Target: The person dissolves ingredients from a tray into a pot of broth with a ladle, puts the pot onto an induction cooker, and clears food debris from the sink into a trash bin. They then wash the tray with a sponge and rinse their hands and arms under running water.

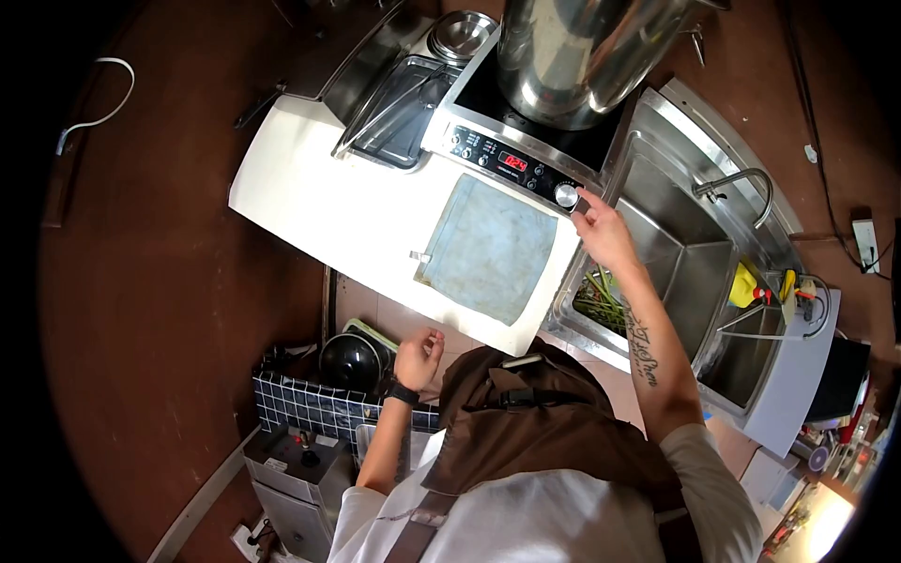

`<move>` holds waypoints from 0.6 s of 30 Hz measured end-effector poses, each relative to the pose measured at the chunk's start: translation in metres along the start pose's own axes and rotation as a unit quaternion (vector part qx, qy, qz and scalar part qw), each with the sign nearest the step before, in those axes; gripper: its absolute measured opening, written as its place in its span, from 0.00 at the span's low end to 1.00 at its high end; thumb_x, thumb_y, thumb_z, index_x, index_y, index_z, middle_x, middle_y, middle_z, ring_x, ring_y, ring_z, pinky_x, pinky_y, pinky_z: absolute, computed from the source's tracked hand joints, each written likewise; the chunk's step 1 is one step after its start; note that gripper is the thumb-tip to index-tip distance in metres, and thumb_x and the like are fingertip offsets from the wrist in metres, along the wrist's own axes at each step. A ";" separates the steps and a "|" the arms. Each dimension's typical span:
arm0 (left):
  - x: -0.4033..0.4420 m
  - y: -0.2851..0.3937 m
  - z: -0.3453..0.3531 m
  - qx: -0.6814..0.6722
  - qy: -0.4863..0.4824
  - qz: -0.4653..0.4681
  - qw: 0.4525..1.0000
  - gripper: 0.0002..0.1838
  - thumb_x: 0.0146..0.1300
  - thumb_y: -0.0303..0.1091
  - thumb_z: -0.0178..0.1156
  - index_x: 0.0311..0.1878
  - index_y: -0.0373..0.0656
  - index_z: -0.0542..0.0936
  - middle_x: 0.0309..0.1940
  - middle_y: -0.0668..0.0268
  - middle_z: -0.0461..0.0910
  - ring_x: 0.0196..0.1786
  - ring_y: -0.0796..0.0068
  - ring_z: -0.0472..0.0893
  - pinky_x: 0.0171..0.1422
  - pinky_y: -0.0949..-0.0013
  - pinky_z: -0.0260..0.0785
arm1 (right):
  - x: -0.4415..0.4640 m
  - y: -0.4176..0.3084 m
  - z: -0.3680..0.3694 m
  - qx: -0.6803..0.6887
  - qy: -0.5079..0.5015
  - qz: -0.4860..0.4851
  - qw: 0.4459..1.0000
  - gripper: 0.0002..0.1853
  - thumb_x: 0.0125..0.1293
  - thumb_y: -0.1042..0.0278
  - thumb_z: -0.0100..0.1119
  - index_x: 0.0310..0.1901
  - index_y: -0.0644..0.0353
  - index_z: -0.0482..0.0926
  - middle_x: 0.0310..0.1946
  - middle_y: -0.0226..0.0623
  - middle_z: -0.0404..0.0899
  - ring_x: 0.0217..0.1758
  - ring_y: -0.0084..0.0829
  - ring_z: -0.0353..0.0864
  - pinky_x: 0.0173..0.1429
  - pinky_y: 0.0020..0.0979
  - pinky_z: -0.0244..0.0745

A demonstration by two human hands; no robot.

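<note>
My right hand (604, 232) reaches to the silver knob (566, 195) at the right end of the cooker's control panel (511, 165), its fingertips at the knob's edge. Red digits glow on the panel. A large steel pot (577, 61) stands on the black cooktop. Below the panel, a blue-grey cloth (493, 246) lies flat on the white counter (310, 188). Beyond the counter's front edge hangs my left hand (419, 358), fingers curled, touching nothing that I can make out.
Right of the cooker is a steel sink (690, 272) with a curved faucet (765, 192) and green stalks (598, 305). A dark tray (404, 113) sits left of the cooker, with round steel lids (463, 35) behind. A black pot lid (350, 362) rests below the counter.
</note>
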State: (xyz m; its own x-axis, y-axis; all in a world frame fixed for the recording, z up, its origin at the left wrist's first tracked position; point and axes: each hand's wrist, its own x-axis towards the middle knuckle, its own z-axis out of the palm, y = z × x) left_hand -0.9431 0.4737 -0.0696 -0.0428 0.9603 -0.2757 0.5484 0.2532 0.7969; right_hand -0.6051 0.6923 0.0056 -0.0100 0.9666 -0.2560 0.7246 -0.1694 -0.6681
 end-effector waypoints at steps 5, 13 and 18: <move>0.003 -0.001 -0.005 -0.015 -0.022 -0.028 0.999 0.06 0.62 0.30 0.62 0.40 0.39 0.82 0.31 0.57 0.84 0.32 0.60 0.83 0.35 0.63 0.74 | -0.007 0.001 0.000 -0.010 -0.001 -0.022 1.000 0.29 0.65 0.59 0.59 0.68 0.53 0.71 0.36 0.40 0.86 0.42 0.46 0.85 0.51 0.40 0.78; 0.019 0.015 0.006 0.009 -0.058 0.042 0.997 0.06 0.63 0.29 0.62 0.41 0.39 0.82 0.27 0.57 0.83 0.22 0.64 0.80 0.29 0.66 0.70 | -0.007 0.010 -0.006 0.072 -0.105 0.044 0.991 0.41 0.66 0.59 0.59 0.78 0.51 0.51 0.37 0.40 0.85 0.27 0.34 0.84 0.44 0.37 0.78; 0.019 0.033 0.023 0.001 -0.054 0.062 0.997 0.06 0.63 0.28 0.62 0.42 0.40 0.82 0.28 0.58 0.83 0.22 0.67 0.79 0.28 0.68 0.69 | -0.029 0.040 0.003 0.095 -0.116 0.012 0.989 0.36 0.67 0.58 0.58 0.75 0.52 0.59 0.38 0.40 0.86 0.30 0.36 0.85 0.46 0.37 0.79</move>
State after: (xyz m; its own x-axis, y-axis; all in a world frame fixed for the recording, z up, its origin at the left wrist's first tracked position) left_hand -0.9068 0.4971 -0.0611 0.1159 0.9661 -0.2306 0.5447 0.1323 0.8281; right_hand -0.5782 0.6574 -0.0157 -0.1681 0.8958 -0.4114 0.5839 -0.2458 -0.7737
